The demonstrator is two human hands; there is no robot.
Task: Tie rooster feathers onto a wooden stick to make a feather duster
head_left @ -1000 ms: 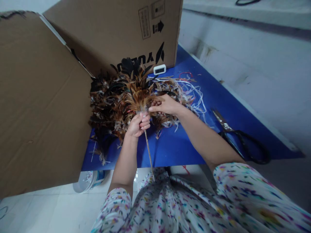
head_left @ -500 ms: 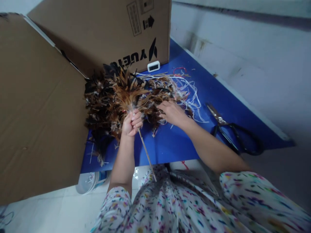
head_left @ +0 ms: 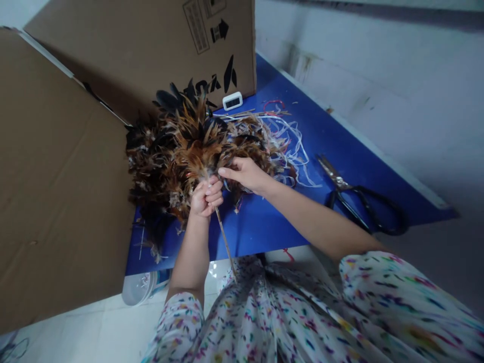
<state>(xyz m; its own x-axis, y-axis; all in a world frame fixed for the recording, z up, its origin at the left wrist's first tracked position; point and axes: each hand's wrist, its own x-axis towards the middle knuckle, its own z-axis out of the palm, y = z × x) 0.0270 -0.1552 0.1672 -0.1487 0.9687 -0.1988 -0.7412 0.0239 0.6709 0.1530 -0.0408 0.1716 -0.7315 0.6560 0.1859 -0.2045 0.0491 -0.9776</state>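
My left hand (head_left: 205, 197) is closed around a thin wooden stick (head_left: 226, 243) just below a bunch of brown and black feathers (head_left: 196, 146) bound to its top; the stick slants down toward my lap. My right hand (head_left: 245, 174) sits beside it, fingers pinched at the base of the feather bunch, holding feathers against the stick. A heap of loose brown and black feathers (head_left: 153, 166) lies behind and to the left on the blue table (head_left: 264, 227).
Large black-handled scissors (head_left: 359, 199) lie on the table to the right. Pale plastic strips (head_left: 291, 146) are scattered behind my right hand. A small white digital timer (head_left: 232, 101) stands before a cardboard box (head_left: 151, 45). A cardboard flap (head_left: 56, 191) fills the left. A plastic tub (head_left: 139, 287) sits below the table edge.
My right hand dropped to the loose feathers on the table half a second ago, and has now come back up to the base of the bunch. The left hand kept its grip.
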